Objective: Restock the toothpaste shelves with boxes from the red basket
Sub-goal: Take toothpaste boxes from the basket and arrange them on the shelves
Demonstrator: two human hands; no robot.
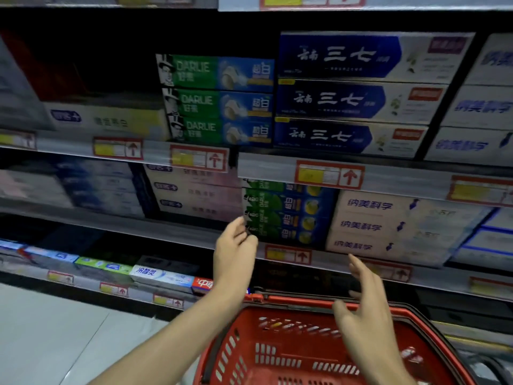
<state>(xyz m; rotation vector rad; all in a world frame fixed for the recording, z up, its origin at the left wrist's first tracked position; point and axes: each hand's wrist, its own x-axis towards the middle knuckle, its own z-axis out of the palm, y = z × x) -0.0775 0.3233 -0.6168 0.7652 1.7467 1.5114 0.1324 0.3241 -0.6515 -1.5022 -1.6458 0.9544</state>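
A stack of green and blue Darlie toothpaste boxes (286, 215) lies on the middle shelf. My left hand (236, 248) is raised at the stack's left end, fingertips touching the lowest boxes, and holds nothing. My right hand (363, 309) hovers with relaxed, spread fingers over the red basket (277, 354), below the shelf rail, empty. The basket sits at the bottom centre; its slatted wall shows and its inside is mostly hidden by my arms.
The shelf above holds more Darlie boxes (219, 101) and blue boxes (347, 98). White boxes (388, 226) lie right of the green stack, pale ones (194, 193) to its left. A lower shelf (155, 273) carries flat boxes. Grey floor (55, 329) lies at the left.
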